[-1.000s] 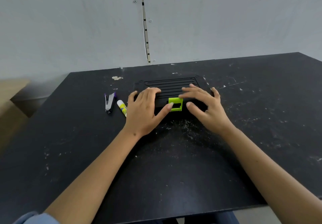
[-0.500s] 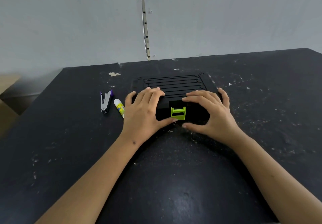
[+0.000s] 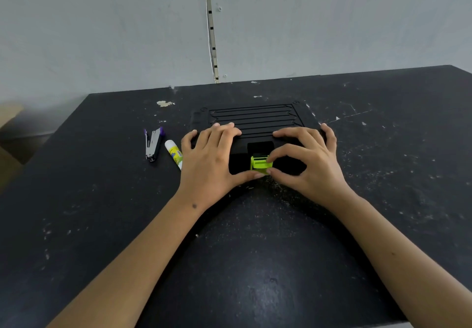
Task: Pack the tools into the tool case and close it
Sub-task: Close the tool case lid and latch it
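Note:
A black tool case (image 3: pixel 255 118) with a ribbed lid lies closed flat on the table. Its lime-green latch (image 3: pixel 260 164) sits at the middle of the near edge. My left hand (image 3: pixel 212 159) rests flat on the lid's left part, its thumb reaching under the latch. My right hand (image 3: pixel 306 159) lies on the lid's right part, with forefinger and thumb pinching the latch. The inside of the case is hidden.
A purple and silver stapler (image 3: pixel 153 144) and a white and yellow glue stick (image 3: pixel 174 153) lie on the black table (image 3: pixel 102 200) just left of my left hand. A grey wall stands behind the table's far edge. A cardboard box (image 3: pixel 7 149) stands at far left.
The latch has swung down over the case's near edge. Both thumbs have come together under it, and my right forefinger has closed onto it.

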